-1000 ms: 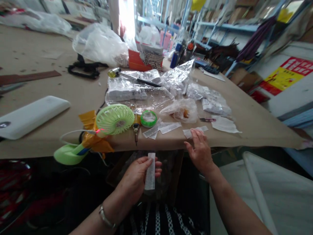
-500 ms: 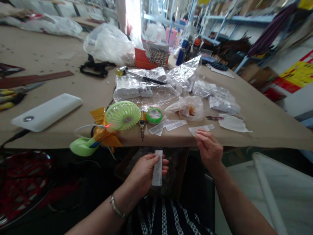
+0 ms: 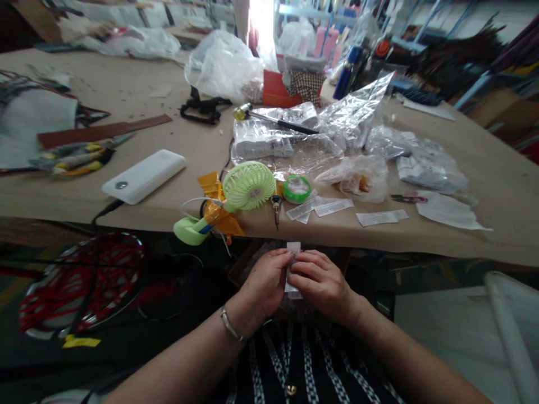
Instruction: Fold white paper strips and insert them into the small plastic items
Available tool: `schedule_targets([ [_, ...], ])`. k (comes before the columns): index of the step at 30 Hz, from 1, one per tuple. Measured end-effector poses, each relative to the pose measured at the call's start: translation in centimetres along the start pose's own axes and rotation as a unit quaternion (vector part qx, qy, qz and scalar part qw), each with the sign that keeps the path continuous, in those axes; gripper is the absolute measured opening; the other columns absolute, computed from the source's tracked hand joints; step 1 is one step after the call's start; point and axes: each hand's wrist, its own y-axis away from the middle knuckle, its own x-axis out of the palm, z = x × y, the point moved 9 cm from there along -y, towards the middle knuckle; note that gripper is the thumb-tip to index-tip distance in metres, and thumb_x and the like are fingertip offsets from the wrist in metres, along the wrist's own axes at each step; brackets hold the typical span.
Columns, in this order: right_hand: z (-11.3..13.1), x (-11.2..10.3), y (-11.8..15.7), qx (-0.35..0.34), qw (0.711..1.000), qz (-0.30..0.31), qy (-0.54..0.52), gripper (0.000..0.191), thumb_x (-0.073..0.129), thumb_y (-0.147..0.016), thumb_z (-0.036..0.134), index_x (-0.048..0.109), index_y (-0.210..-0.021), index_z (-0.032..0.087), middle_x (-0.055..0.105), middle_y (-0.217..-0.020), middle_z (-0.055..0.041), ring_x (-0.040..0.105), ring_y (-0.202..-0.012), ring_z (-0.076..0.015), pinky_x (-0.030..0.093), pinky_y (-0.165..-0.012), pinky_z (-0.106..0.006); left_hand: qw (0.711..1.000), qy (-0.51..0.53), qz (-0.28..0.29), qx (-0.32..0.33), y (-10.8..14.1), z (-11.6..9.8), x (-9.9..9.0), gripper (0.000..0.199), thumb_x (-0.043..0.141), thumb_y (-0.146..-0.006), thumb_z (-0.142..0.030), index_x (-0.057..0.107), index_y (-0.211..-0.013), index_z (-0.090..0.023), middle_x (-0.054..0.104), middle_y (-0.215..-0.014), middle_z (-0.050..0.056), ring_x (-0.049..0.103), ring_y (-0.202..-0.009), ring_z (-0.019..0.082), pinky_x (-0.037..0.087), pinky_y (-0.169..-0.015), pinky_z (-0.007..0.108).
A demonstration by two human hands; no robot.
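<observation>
My left hand [image 3: 269, 279] is closed on a narrow white printed label strip [image 3: 293, 293], held upright just in front of the table edge. Against the same strip lie the fingers of my right hand [image 3: 322, 282], bent and pressed to its upper part, so most of the strip is hidden between both hands. More printed strips [image 3: 334, 206] lie overlapping on the table edge beyond. Another strip [image 3: 379, 217] rests to the right of them. Near these sits a round green tin [image 3: 296, 189] with something whitish in it.
A green fan [image 3: 249, 188] is taped with orange tape at the edge, beside a soldering-iron-like tool [image 3: 276, 210]. Left stands a white power bank [image 3: 145, 175]. Behind are clear plastic packs [image 3: 269, 140], a hammer-like tool [image 3: 280, 120], and a bag [image 3: 357, 178]. Small snips [image 3: 408, 198] lie right.
My right hand has left the strips on the table and come down to the strip in my left hand. The view has swung left.
</observation>
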Motion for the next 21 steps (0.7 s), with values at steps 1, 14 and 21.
schedule_targets([
  [1, 0.0, 0.1, 0.0, -0.002, 1.000, 0.009, -0.001, 0.015, 0.052, -0.086, 0.013, 0.063, -0.094, 0.019, 0.067, -0.096, -0.0045, 0.055, -0.105, -0.0185, 0.044, -0.095, -0.037, 1.000, 0.001, 0.000, 0.004, -0.1, 0.0, -0.1, 0.007, 0.063, -0.060, -0.003, 0.060, -0.064, -0.009, 0.063, -0.063, 0.004, 0.056, -0.054, 0.009, 0.040, -0.048, 0.017],
  [14, -0.2, 0.8, 0.5, 0.012, 0.999, 0.036, -0.020, 0.020, 0.051, -0.083, 0.011, 0.061, -0.099, 0.018, 0.067, -0.098, -0.0055, 0.055, -0.105, -0.0197, 0.043, -0.095, -0.039, 0.999, 0.000, 0.035, 0.000, -0.2, 0.4, 0.1, 0.008, 0.070, -0.064, -0.012, 0.062, -0.065, -0.008, 0.063, -0.064, 0.004, 0.056, -0.055, 0.009, 0.041, -0.050, 0.017],
  [21, -4.5, -1.2, 1.7, 0.240, 0.949, -0.077, -0.189, 0.026, 0.055, -0.082, 0.030, 0.056, -0.105, 0.018, 0.061, -0.102, -0.0091, 0.057, -0.099, -0.0219, 0.047, -0.087, -0.038, 0.996, -0.080, 0.038, -0.029, 0.3, 0.8, 0.3, 0.007, 0.059, -0.076, -0.014, 0.063, -0.080, -0.009, 0.065, -0.067, 0.007, 0.060, -0.052, 0.014, 0.048, -0.052, 0.025],
])
